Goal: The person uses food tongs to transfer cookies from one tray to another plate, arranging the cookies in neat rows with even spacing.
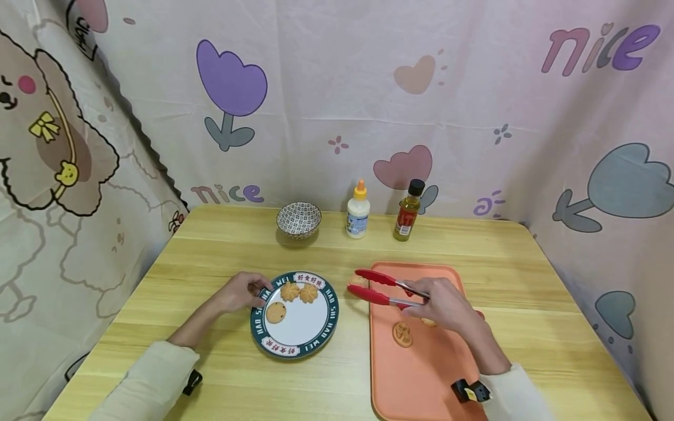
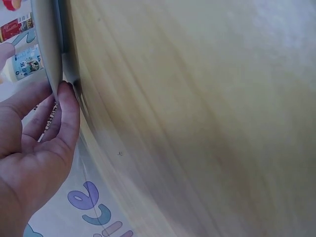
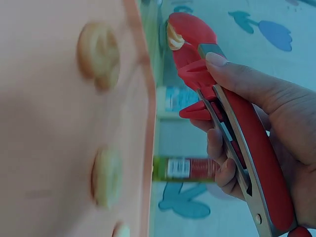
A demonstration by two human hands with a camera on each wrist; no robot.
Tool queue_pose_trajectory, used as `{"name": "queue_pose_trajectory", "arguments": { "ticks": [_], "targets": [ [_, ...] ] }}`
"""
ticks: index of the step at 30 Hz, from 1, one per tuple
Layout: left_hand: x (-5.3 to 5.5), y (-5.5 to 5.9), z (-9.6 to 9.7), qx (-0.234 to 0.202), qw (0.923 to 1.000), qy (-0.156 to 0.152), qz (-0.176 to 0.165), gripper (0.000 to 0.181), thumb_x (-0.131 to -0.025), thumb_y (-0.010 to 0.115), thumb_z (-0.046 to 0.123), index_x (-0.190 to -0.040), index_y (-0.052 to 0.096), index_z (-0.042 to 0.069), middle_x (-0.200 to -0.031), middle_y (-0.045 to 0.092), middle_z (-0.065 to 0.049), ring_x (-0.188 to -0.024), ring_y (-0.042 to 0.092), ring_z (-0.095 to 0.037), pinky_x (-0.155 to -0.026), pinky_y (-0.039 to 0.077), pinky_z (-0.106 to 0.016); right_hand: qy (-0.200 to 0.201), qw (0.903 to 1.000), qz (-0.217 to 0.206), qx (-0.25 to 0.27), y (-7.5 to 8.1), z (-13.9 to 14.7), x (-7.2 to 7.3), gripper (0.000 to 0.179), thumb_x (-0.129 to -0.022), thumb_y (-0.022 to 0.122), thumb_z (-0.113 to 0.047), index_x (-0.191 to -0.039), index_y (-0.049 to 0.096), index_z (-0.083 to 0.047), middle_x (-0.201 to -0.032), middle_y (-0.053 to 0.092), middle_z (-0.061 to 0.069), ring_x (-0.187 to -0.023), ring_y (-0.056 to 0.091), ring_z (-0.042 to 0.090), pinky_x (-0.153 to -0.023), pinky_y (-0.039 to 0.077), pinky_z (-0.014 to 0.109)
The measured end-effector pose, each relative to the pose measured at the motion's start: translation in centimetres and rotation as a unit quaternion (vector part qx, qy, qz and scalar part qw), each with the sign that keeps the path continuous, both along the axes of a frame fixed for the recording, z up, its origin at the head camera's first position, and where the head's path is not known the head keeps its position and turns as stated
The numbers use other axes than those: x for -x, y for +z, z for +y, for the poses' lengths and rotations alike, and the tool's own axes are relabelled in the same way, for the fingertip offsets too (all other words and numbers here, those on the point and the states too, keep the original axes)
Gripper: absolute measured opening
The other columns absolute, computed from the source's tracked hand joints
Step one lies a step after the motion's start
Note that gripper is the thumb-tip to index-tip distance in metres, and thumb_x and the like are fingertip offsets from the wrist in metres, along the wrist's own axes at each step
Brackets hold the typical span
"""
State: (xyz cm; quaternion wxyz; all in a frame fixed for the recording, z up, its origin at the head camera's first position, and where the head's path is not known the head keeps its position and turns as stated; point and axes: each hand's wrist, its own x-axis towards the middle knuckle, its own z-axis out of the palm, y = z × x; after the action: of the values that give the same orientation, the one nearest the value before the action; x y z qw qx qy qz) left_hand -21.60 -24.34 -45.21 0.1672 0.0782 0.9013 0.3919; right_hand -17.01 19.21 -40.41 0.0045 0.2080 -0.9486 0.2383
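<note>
My left hand pinches the left rim of a round plate with a green lettered border. In the left wrist view, the thumb lies on one side of that rim and the fingers on the other. Two flower-shaped cookies and a round cookie lie on the plate. My right hand grips red-tipped tongs above the left edge of an orange tray. Between the tong tips is a cookie, partly covered by them. Under the right hand, several cookies rest on the tray, some partly hidden.
Along the back of the wooden table stand a patterned bowl, a white bottle with an orange-yellow cap and a dark-capped bottle with a red label. Printed cloth hangs behind the table and at its sides.
</note>
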Motion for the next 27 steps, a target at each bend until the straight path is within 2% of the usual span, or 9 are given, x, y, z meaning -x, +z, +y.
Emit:
{"name": "queue_pose_trajectory", "arguments": {
  "ticks": [4, 7, 11, 14, 19, 23, 27],
  "targets": [
    [-0.1, 0.1, 0.0, 0.001, 1.0, 0.001, 0.0, 0.028, -0.075, 0.073, 0.0, -0.102, 0.066, 0.003, -0.097, 0.061, -0.009, -0.083, 0.053, -0.02, -0.071, 0.046, -0.03, 0.028, 0.9996, -0.001, 0.011, -0.1, -2.0, 0.3, 0.05, -0.069, 0.083, -0.028, -0.114, 0.069, -0.011, -0.077, 0.065, -0.003, -0.058, 0.04, 0.006, -0.049, 0.031, 0.019],
    [-0.1, 0.1, 0.1, 0.003, 1.0, 0.001, 0.002, 0.028, -0.076, 0.073, 0.001, -0.102, 0.066, 0.004, -0.097, 0.061, -0.009, -0.083, 0.053, -0.021, -0.072, 0.046, -0.03, 0.042, 0.999, -0.004, 0.013, -0.3, -3.5, 0.5, 0.05, -0.07, 0.083, -0.027, -0.115, 0.069, -0.011, -0.085, 0.07, -0.001, -0.066, 0.051, 0.008, -0.054, 0.038, 0.018],
    [-0.1, 0.1, 0.1, 0.01, 0.9999, -0.001, 0.005, 0.028, -0.076, 0.073, 0.001, -0.102, 0.066, 0.005, -0.097, 0.062, -0.009, -0.084, 0.052, -0.021, -0.072, 0.045, -0.03, 0.046, 0.9987, -0.017, 0.009, -0.5, -5.3, 0.5, 0.053, -0.07, 0.083, -0.029, -0.118, 0.068, -0.011, -0.102, 0.072, 0.003, -0.079, 0.062, 0.013, -0.061, 0.044, 0.02],
    [-0.1, 0.1, 0.0, 0.01, 0.9999, 0.0, 0.005, 0.028, -0.076, 0.073, 0.001, -0.103, 0.066, 0.004, -0.096, 0.061, -0.009, -0.083, 0.052, -0.021, -0.071, 0.046, -0.03, 0.053, 0.9985, -0.015, 0.0, -0.6, -6.3, 0.5, 0.054, -0.07, 0.082, -0.031, -0.119, 0.067, -0.012, -0.107, 0.072, 0.003, -0.081, 0.062, 0.015, -0.062, 0.043, 0.021],
    [0.0, -0.2, -0.1, 0.005, 1.0, 0.001, 0.007, 0.028, -0.076, 0.073, 0.001, -0.103, 0.066, 0.004, -0.096, 0.061, -0.009, -0.083, 0.053, -0.021, -0.071, 0.046, -0.03, 0.071, 0.9974, -0.005, -0.012, -0.9, -7.6, 0.3, 0.054, -0.071, 0.082, -0.033, -0.119, 0.067, -0.013, -0.106, 0.072, 0.002, -0.079, 0.062, 0.015, -0.063, 0.046, 0.023],
    [0.1, -0.4, -0.1, 0.006, 0.9999, 0.001, 0.008, 0.028, -0.075, 0.073, 0.001, -0.102, 0.066, 0.005, -0.098, 0.061, -0.009, -0.084, 0.053, -0.02, -0.072, 0.046, -0.03, 0.082, 0.9962, -0.018, -0.024, -1.3, -8.6, 0.0, 0.055, -0.072, 0.08, -0.037, -0.12, 0.066, -0.015, -0.107, 0.072, 0.002, -0.087, 0.064, 0.014, -0.069, 0.05, 0.026],
    [0.1, -0.4, -0.1, 0.007, 0.9999, 0.001, 0.009, 0.028, -0.075, 0.074, 0.001, -0.102, 0.066, 0.005, -0.098, 0.061, -0.009, -0.085, 0.053, -0.021, -0.073, 0.046, -0.03, 0.092, 0.9949, -0.011, -0.04, -1.5, -9.4, -0.2, 0.055, -0.071, 0.08, -0.038, -0.12, 0.067, -0.015, -0.109, 0.071, 0.002, -0.096, 0.065, 0.016, -0.078, 0.053, 0.031]
  ]
}}
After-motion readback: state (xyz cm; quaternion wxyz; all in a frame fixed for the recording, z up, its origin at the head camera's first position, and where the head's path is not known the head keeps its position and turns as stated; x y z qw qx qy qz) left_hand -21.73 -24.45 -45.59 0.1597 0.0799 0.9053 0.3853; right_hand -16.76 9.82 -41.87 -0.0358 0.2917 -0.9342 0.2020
